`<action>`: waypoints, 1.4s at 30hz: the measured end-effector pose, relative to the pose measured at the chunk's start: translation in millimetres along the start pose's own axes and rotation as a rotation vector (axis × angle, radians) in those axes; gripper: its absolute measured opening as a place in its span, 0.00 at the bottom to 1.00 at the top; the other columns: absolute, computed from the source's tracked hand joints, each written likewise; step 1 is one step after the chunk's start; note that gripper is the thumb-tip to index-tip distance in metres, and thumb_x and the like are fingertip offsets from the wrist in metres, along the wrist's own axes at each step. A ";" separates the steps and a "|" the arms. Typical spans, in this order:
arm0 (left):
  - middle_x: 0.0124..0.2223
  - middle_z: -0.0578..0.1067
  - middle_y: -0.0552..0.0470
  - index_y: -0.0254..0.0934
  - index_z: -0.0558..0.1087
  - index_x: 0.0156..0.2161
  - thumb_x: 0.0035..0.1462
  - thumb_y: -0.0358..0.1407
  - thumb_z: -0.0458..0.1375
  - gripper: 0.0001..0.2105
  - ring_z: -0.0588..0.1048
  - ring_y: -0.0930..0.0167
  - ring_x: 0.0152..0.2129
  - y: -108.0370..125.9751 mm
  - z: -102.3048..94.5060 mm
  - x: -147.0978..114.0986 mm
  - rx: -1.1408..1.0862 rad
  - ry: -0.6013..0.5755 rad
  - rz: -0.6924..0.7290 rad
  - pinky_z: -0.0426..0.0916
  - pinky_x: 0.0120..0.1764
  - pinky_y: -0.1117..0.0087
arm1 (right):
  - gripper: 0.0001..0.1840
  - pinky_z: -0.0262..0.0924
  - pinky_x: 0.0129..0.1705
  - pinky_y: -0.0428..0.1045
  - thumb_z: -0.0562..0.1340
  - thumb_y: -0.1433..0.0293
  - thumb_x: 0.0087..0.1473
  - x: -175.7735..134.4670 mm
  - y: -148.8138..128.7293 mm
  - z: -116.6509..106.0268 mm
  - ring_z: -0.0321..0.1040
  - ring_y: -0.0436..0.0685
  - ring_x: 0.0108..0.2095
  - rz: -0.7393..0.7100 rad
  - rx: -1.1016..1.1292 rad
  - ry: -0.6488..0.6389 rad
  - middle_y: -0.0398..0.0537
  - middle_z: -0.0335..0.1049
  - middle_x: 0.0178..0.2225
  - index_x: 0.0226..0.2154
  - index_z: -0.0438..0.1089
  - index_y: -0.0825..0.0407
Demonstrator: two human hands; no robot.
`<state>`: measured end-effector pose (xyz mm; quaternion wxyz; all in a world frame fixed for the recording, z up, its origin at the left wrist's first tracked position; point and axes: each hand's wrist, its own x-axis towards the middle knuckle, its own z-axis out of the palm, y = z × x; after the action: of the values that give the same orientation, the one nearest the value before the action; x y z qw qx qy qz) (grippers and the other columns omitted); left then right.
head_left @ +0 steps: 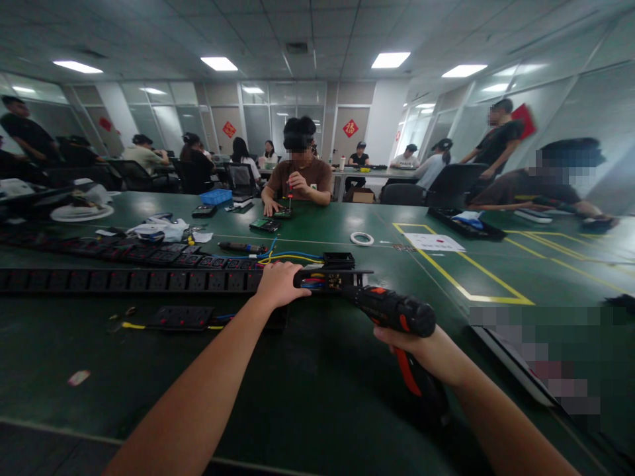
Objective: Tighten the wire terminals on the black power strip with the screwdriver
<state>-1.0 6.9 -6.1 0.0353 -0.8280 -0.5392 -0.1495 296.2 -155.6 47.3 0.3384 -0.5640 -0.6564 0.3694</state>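
Note:
A long black power strip (188, 281) with a row of sockets lies across the green table. My left hand (280, 284) is closed around it near its right end, where coloured wires and brass terminals show in an opening. My right hand (421, 344) grips a black and orange cordless drill (391, 309), held level. The drill's front end points left at the terminals; I cannot tell whether its bit touches them. In front of the strip sits a short socket block (182, 318) with yellow and blue wires.
Behind the strip lie another row of sockets (149, 251), a pen-shaped screwdriver (242, 248), a white tape roll (362, 238) and a blue basket (215, 197). Across the table a person (302, 175) works with a red screwdriver. A blurred-out flat device (516, 367) lies at the right.

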 end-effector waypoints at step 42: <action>0.58 0.77 0.44 0.45 0.74 0.59 0.53 0.63 0.64 0.34 0.73 0.52 0.54 -0.1 1.1 -0.7 0.014 0.020 0.008 0.63 0.54 0.53 | 0.15 0.61 0.32 0.51 0.70 0.56 0.49 -3.0 -0.7 2.9 0.63 0.55 0.26 0.018 -0.003 0.006 0.40 0.68 0.22 0.31 0.74 0.49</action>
<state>-1.1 6.6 -7.4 0.0469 -0.8285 -0.5365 -0.1537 293.7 -159.0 46.4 0.3363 -0.5717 -0.6507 0.3697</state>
